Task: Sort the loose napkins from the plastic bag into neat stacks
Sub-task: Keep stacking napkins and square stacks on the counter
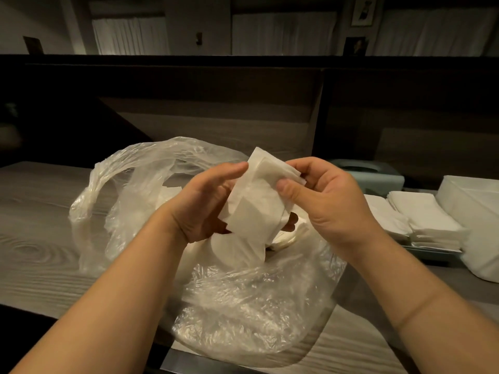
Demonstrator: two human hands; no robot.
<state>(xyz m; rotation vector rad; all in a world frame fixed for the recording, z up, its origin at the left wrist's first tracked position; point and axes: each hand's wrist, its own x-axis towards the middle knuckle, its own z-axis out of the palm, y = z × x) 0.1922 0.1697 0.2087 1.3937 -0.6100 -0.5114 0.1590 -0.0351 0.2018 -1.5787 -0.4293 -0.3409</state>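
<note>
Seen from the head camera, the left hand point(205, 201) and right hand point(324, 201) both grip a loose bunch of white paper napkins point(256, 201) above the crinkled clear plastic bag point(243, 306) on the grey wood-grain counter point(35, 238), with more napkins left inside and neat white stacks point(426, 220) already at right.

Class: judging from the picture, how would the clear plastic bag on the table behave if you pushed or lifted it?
The plastic bag looks thin and crumpled, so it would probably collapse and crinkle rather than hold shape. It sags flat on the table, suggesting it is very light. A push would likely deform it before it slides.
</note>
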